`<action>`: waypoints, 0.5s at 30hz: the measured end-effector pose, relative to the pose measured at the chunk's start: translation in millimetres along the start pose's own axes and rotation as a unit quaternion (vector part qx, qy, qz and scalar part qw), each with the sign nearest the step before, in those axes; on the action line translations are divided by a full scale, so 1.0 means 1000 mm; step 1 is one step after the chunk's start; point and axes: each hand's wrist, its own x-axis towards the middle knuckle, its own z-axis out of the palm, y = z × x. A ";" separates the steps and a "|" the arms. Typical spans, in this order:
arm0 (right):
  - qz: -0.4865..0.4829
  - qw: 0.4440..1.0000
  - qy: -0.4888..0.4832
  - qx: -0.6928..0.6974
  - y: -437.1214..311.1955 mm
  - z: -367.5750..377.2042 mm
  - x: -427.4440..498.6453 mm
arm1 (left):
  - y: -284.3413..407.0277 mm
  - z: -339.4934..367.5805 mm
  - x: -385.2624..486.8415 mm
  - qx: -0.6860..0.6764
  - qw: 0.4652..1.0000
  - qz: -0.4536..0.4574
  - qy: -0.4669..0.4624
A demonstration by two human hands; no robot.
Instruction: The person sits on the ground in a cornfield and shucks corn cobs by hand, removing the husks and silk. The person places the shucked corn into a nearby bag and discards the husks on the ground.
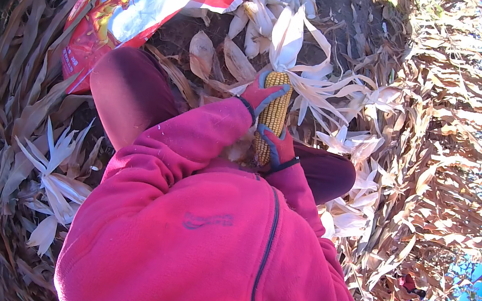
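A ripe yellow corn cob (276, 104) stands out before me over my folded legs, its kernels bare. Pale husk leaves (286, 41) are peeled back past its far end and splay up and to the right, seemingly still joined to it. My left hand (263, 93), in a red and grey work glove, wraps the cob close to the husk. Lower down, my right hand (279, 146) in a matching glove grips the end nearer my body. Both palms are hidden.
Several unhusked ears (260, 14) lie on soil beyond the cob. A printed white and red sack (150, 4) rests past my left knee (132, 89). Loose husks (56, 184) lie at left. Dry corn stalks (431, 177) cover the right side, with a partly hidden person (409, 284) far off.
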 end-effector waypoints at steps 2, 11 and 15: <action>-0.065 0.998 0.003 -0.019 0.011 -0.006 0.018 | -0.022 -0.005 -0.002 -0.011 1.000 0.004 -0.024; -0.275 0.926 0.105 -0.237 0.032 -0.131 0.076 | -0.013 -0.001 -0.020 -0.028 0.966 -0.126 -0.226; -0.200 0.717 0.052 -0.666 -0.005 -0.163 0.120 | -0.014 0.002 -0.023 -0.003 0.951 -0.171 -0.259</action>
